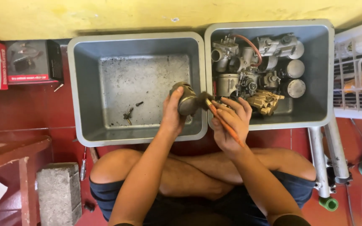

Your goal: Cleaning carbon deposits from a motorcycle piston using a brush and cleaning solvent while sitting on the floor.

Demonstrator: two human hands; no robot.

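One round metal piston (186, 99) is in the left hand (172, 112), which grasps it with the fingers curled around its side, the thumb near the top. The piston is dull grey-brown, with a dark, dirty crown and a short cylindrical skirt, and it is held over the near right corner of the left tub (89, 88), close to the wall between the two tubs. At 3 o'clock from the piston, one brush (222, 119) with an orange handle is held in the right hand (231, 121); the fingers are closed around the handle like on a pen, and the dark bristles touch the piston's side. There are two grey plastic tubs. The left tub has a wet, speckled floor, and a few small dark screws (129, 113) lie at 9 o'clock from the piston. The right tub (319, 75), at 2 o'clock, is filled with many metal engine parts: several carburettors (231, 54), two round grey caps (295, 78) and one brass-coloured part (265, 101). At 3 o'clock, further away, stands one white plastic crate (359, 67). At 10 o'clock, well apart, two cardboard boxes (30, 62) stand on the red floor (30, 109). At 7 o'clock there is one grey concrete block (59, 192), and one screwdriver (83, 164) lies just beside it.
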